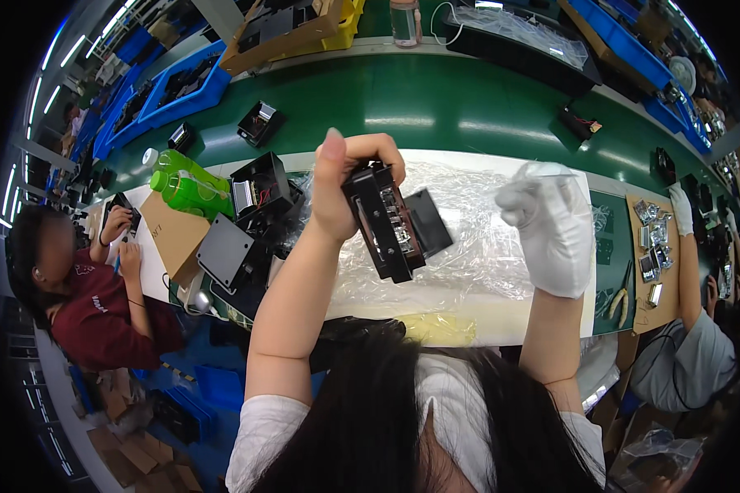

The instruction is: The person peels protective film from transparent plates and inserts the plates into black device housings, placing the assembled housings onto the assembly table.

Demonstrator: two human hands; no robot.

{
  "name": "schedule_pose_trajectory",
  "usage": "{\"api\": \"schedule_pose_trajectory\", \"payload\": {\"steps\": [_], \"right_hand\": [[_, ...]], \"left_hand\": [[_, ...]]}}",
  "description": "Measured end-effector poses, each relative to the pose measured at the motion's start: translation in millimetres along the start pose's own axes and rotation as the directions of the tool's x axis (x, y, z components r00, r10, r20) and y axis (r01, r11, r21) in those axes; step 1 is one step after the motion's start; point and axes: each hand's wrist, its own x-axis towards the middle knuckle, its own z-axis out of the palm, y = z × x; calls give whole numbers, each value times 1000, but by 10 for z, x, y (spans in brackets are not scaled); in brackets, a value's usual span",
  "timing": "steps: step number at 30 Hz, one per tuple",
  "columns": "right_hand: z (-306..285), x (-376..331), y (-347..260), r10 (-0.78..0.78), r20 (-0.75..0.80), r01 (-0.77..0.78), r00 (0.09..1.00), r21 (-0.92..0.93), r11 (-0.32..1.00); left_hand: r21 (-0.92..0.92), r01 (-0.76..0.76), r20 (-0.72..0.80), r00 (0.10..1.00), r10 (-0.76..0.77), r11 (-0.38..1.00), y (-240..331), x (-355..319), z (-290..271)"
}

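My bare left hand (345,185) grips a black plastic device housing (384,226), tilted above the work mat. Its open side shows a row of metal parts and a reddish-brown edge, and a flat black panel (428,223) juts out on its right. My right hand (544,226), in a white glove, is raised to the right of the housing and apart from it. Its fingers are bent and partly blurred, with a faint clear edge by the fingertips that I cannot make out. Beneath both hands, clear plastic film (469,271) lies crumpled over a white sheet.
Left of me are green bottles (191,187), an open black housing (263,193), a grey panel (224,253) and a cardboard piece (173,234). Far back stands a black tray (522,49) of clear parts. People work at left and right; pliers (620,302) lie at right.
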Motion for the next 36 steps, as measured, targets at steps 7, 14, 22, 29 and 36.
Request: {"api": "schedule_pose_trajectory", "payload": {"steps": [7,14,22,29,36], "right_hand": [[246,38,69,58,92,-60,994,15,998],[297,37,142,224,55,-222,973,-49,974],[321,-8,150,282,-42,-283,958,-256,924],[320,-129,295,17,-96,-61,995,-475,878],[224,241,411,-340,412,439,845,-898,5]], "left_hand": [[139,69,134,987,-88,988,41,10,102],[137,-19,164,986,-4,990,24,3,177],[310,41,37,998,-55,950,104,-19,291],[510,-22,-121,988,97,860,36,103,394],[845,-359,117,847,518,396,-460,845,50]]}}
